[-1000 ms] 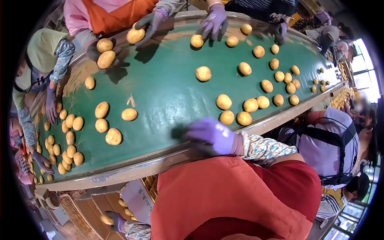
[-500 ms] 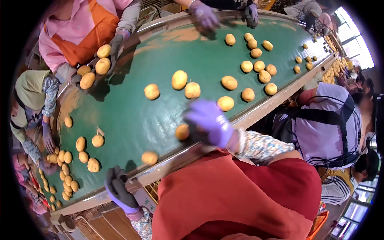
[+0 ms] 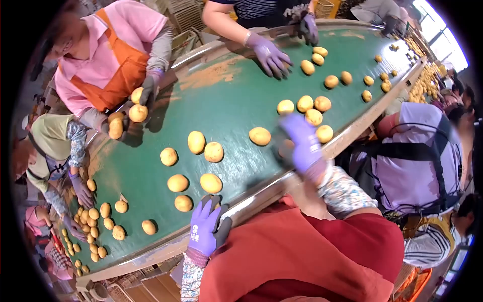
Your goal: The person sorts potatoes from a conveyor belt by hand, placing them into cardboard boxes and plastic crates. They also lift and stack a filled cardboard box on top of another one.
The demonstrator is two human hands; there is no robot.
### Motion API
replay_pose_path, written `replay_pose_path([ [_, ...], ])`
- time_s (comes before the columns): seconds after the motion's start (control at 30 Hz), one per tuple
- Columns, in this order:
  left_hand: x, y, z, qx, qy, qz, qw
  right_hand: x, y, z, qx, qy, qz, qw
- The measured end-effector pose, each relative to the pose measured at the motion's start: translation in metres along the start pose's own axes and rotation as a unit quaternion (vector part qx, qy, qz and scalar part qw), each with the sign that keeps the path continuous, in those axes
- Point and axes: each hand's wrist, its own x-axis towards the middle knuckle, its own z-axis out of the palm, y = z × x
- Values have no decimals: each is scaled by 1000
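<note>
My left hand (image 3: 205,232), in a purple and grey glove, is at the near edge of the green belt (image 3: 241,95). Its fingers are spread, with a potato (image 3: 183,203) just left of them and another partly hidden behind the fingertips. Over the belt, farther right, is my right hand (image 3: 303,145), smeared by motion. A blurred potato (image 3: 286,147) shows at its left side; whether the fingers grip it is unclear. Just above this hand lies a group of potatoes (image 3: 305,103).
Across the belt, a person in an orange apron (image 3: 119,56) holds potatoes. Another person's gloved hands (image 3: 269,54) are at the far edge. More workers sort at the left end. A person with a lilac back (image 3: 415,156) sits to my right. The metal rim (image 3: 251,201) borders the near side.
My left hand has moved right and up to the belt's edge. My right hand has shifted right. Several potatoes sit farther left in view, and the far worker's hand is lower over the belt.
</note>
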Motion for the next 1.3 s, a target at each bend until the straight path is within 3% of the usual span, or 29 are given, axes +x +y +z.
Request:
replay_pose_path([
  [0.03,-2,-5,1,14,45,-28,998,-2,14,-17,-56,39,125,990],
  [0.07,-12,-10,-1,31,92,-66,993,-21,71,-19,-35,22,215,976],
  [0.1,-27,-15,0,52,142,-111,982,-15,81,-35,-82,-22,237,968],
  [0.17,-49,-34,3,-18,235,-220,947,-34,112,-23,-92,-75,253,960],
  [0.23,-65,-43,-3,25,299,-242,923,-34,76,-7,-236,-119,105,959],
  [0.27,-71,-45,-4,-11,311,-276,909,-19,58,-4,-39,-154,254,954],
  [0.3,-63,-30,-10,-15,328,-262,907,0,37,-7,156,-189,392,887],
  [0.33,-57,-27,-12,-1,312,-233,921,23,7,-13,289,-207,431,829],
  [0.4,-54,-21,-4,13,278,-176,944,30,6,20,210,-165,272,925],
  [0.43,-46,-17,9,17,263,-153,953,32,18,38,190,-119,186,957],
  [0.5,-37,-2,22,10,255,-105,961,47,8,49,15,-120,-9,993],
  [0.57,-34,6,19,35,165,-122,978,26,5,73,100,-258,59,959],
  [0.63,-37,10,11,39,169,-117,978,10,-68,75,-35,-268,-67,961],
  [0.7,-40,5,19,73,199,-150,966,-6,-74,100,119,-283,-152,939],
  [0.77,-45,2,20,89,226,-173,955,13,-115,92,234,-458,-167,841],
  [0.8,-47,-4,23,77,215,-183,956,14,-120,92,258,-419,-243,836],
  [0.9,-52,-1,20,126,239,-199,942,23,-120,100,340,-418,-222,813],
  [1.03,-55,-2,21,120,262,-195,937,16,-111,97,314,-367,-189,855],
  [1.1,-55,-5,20,115,253,-192,941,21,-119,97,326,-438,-159,823],
  [1.3,-52,-14,14,75,249,-184,948,3,-125,106,270,-438,-190,836],
])
